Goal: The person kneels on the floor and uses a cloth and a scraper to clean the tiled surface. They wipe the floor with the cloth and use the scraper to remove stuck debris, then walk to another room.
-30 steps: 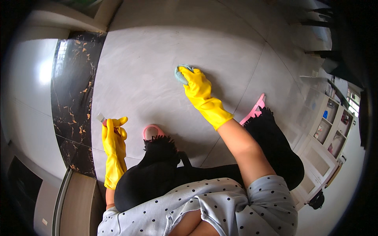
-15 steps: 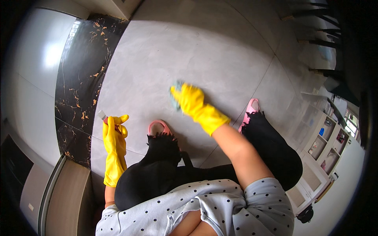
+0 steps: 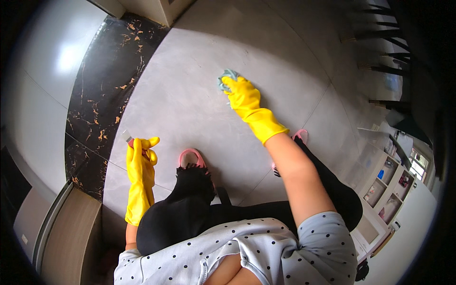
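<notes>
My right hand (image 3: 243,95), in a yellow rubber glove, presses a small teal cloth (image 3: 226,77) flat against the grey tiled floor (image 3: 185,95) ahead of me. My left hand (image 3: 141,154), also in a yellow glove, is closed around a small scraper (image 3: 128,139) with a metal blade and a reddish handle, held just above the floor beside my left foot. I am crouched, with black trousers and pink slippers (image 3: 191,157) below me.
A black marble strip with gold veins (image 3: 102,99) borders the grey tiles on the left, beyond it a pale glossy floor. A wooden panel (image 3: 66,237) stands at lower left. Dark chair legs (image 3: 380,52) are at upper right, shelving (image 3: 389,185) at right.
My right hand has slid the cloth over the floor, first toward me, then away again. My left hand stays put with the scraper. The view shifted with my head.
</notes>
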